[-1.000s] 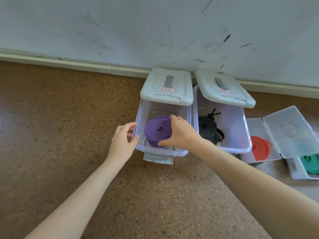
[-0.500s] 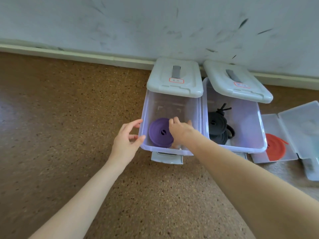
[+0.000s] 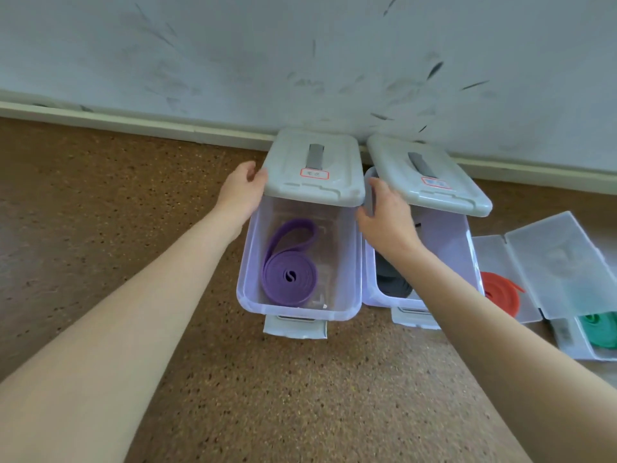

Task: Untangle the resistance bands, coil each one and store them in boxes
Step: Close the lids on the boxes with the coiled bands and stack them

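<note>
Your left hand (image 3: 242,188) has its fingers curled round the left edge of the grey lid (image 3: 315,170), and your right hand (image 3: 384,215) grips the lid's right edge, fingers clamped on it. Below and between your fingers, the purple band (image 3: 290,275) lies coiled on the bottom of the clear box (image 3: 297,310), one loop trailing loose toward the lid. Just right of your right fingers stands a second box (image 3: 464,238) holding a black band (image 3: 392,284).
</note>
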